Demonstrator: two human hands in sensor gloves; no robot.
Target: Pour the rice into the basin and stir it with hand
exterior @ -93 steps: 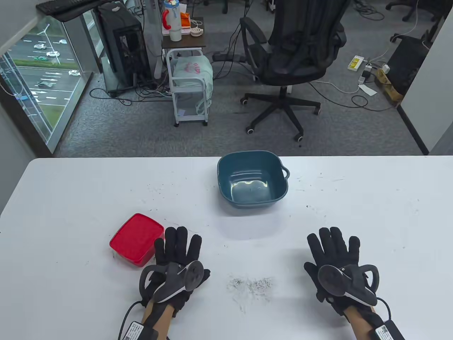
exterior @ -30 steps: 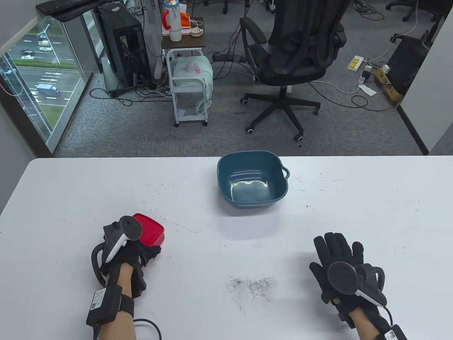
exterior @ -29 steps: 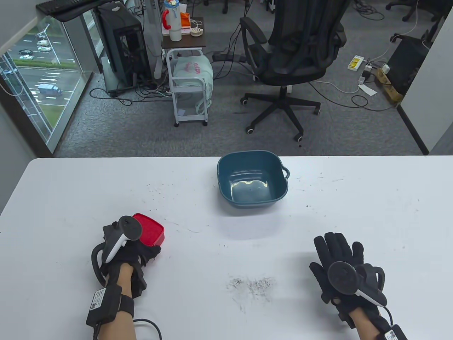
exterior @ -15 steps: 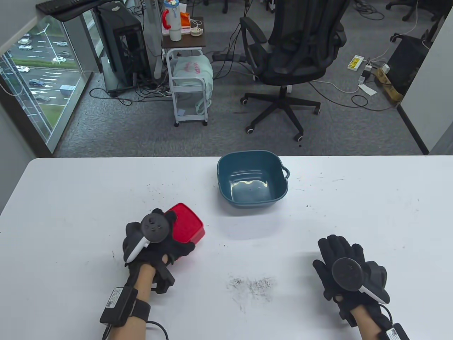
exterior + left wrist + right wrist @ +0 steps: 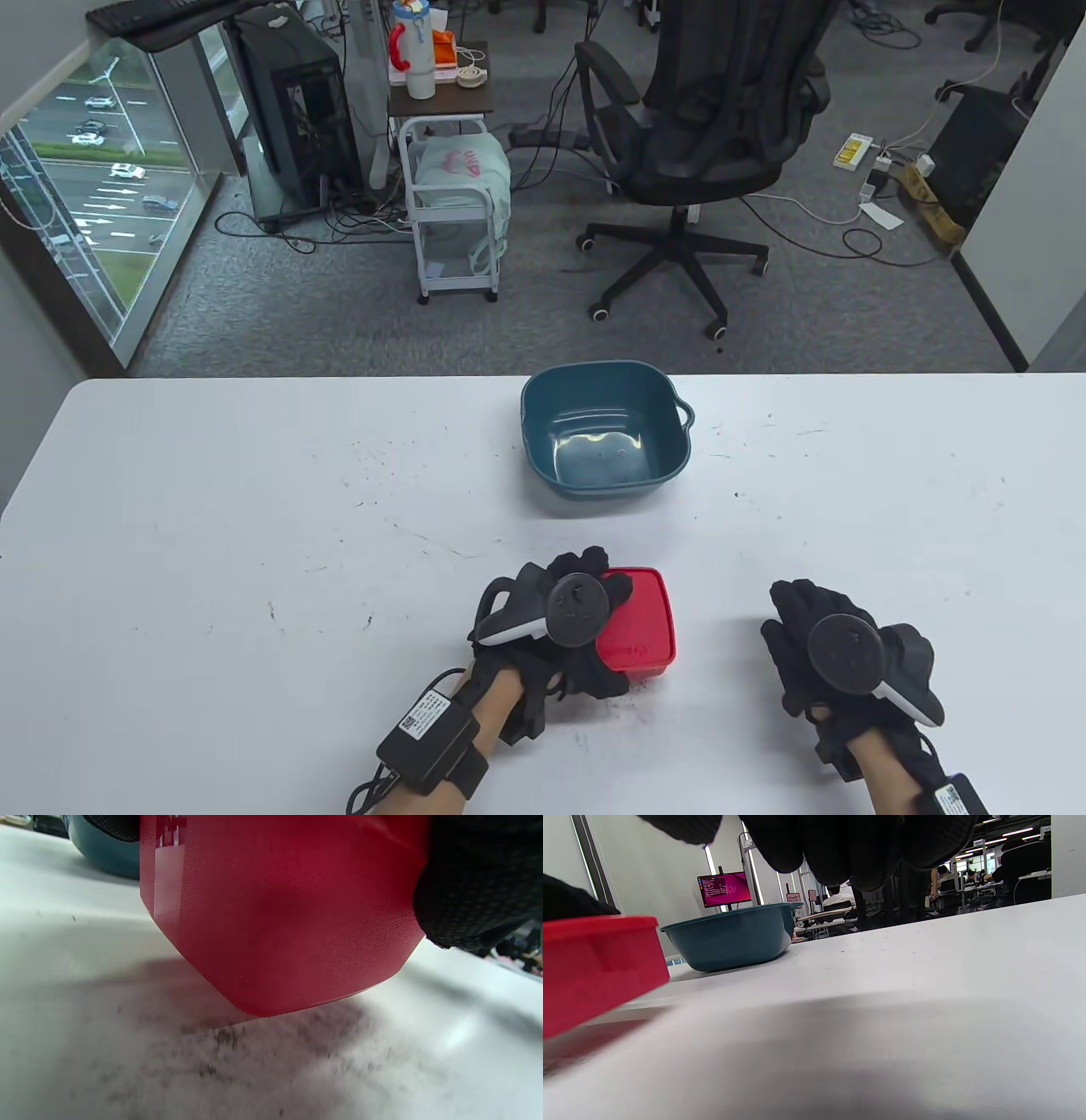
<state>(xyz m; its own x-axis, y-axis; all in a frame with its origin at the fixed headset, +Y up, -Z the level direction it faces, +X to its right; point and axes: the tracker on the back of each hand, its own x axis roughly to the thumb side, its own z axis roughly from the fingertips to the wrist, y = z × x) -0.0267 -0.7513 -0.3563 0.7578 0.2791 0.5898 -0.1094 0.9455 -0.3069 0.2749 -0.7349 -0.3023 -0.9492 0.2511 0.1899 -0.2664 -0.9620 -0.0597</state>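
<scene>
My left hand grips a red lidded box by its left side and holds it just above the white table, near the front centre. In the left wrist view the red box fills the top, with gloved fingers curled round its right side and dark grains on the table beneath. A teal basin sits further back at the centre with nothing visible in it. My right hand lies palm down on the table to the right of the box, fingers loosely bent, holding nothing. The right wrist view shows the box and basin.
Dark specks are scattered over the table. Beyond the far edge stand an office chair and a small trolley on the floor. A window runs along the left.
My left hand took hold of the red box at the front left and carried it rightward to the front centre, over the patch of dark grains. My right hand's fingers have bent a little.
</scene>
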